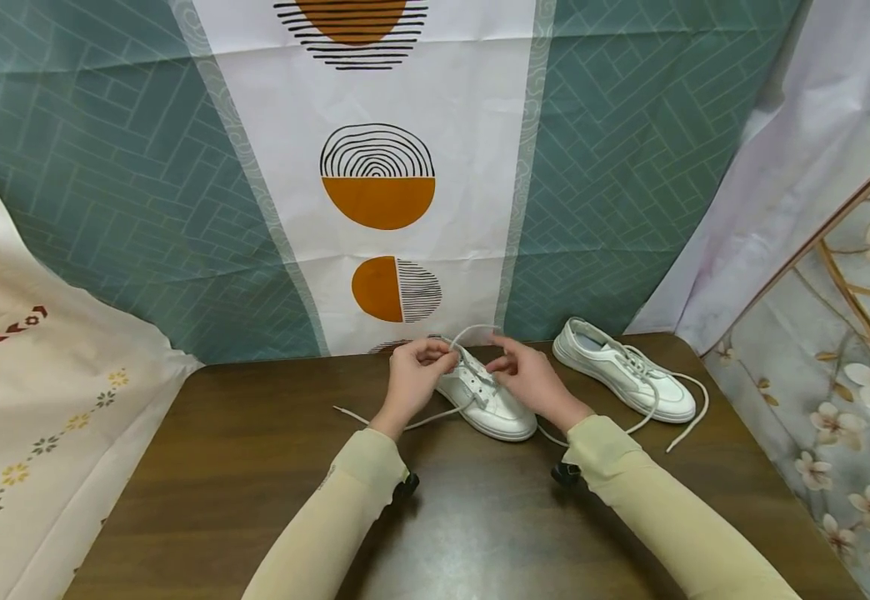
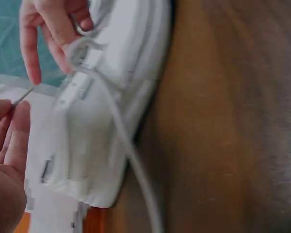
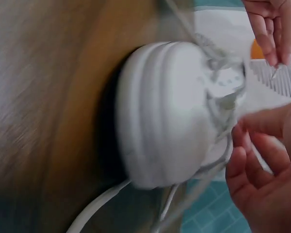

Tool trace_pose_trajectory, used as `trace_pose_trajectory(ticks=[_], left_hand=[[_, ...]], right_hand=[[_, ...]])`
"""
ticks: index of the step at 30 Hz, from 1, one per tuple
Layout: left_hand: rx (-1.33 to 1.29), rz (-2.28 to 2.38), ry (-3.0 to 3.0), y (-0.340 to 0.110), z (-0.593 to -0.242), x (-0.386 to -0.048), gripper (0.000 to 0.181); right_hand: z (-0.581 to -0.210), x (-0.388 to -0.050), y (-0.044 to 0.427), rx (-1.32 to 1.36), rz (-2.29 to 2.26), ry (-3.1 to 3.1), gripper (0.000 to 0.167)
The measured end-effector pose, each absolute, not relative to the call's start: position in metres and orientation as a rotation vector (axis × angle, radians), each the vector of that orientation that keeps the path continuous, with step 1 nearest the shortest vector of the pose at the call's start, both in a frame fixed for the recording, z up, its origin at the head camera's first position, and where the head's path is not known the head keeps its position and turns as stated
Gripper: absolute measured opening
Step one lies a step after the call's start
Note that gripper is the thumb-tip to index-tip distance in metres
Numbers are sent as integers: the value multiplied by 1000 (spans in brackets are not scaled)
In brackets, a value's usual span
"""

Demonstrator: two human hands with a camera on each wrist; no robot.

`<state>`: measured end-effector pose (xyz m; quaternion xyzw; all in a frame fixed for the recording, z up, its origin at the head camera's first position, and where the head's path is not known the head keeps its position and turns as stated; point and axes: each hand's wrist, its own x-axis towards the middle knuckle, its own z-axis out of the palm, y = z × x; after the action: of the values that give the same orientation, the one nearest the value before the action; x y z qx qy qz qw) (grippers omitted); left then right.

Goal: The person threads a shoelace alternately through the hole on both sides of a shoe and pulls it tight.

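A white lace-up sneaker rests on the table, its toe toward me and to the right. My left hand pinches the end of a white shoelace above the shoe's opening. In the left wrist view, the lace's thin tip sticks out past the thumb and finger of that hand. My right hand is at the sneaker's other side, beside the eyelets, its fingers spread apart and slightly bent. No lace is clearly gripped in it. Another lace end trails leftward over the wood.
A second white sneaker stands at the back right, its loose laces spilling onto the brown table. Patterned cloth hangs behind the table's back edge. Floral fabric borders the right side.
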<state>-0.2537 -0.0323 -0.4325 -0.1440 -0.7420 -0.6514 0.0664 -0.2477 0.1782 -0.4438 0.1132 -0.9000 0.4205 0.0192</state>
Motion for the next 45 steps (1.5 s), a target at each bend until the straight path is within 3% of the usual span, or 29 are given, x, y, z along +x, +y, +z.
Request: trace_pose_trajectory(ticks=[10, 24, 26, 30, 32, 34, 39, 45], left_hand=[[-509, -1812, -2487, -31, -471, -258, 11], [-710, -1511, -2500, -26, -474, -249, 9], [-761, -1401, -2532, -25, -473, -247, 8], [-848, -1143, -2567, -24, -473, -244, 9], [-884, -1011, -2563, -24, -474, -243, 9], [-921, -906, -2557, -25, -475, -243, 8], [-971, -749, -2554, -25, -477, -244, 7], [-957, -721, -2562, -25, -478, -245, 7]], right_hand=[[-452, -240, 174, 590, 1001, -2814, 26], [-460, -239, 175, 523, 1053, -2794, 31], [-461, -239, 176, 533, 1039, -2772, 38], [-461, -243, 180, 649, 870, -2747, 76], [-460, -245, 181, 736, 744, -2754, 85], [-457, -246, 181, 812, 611, -2763, 77], [-452, -244, 181, 857, 445, -2778, 38], [-452, -245, 184, 830, 397, -2793, 33]])
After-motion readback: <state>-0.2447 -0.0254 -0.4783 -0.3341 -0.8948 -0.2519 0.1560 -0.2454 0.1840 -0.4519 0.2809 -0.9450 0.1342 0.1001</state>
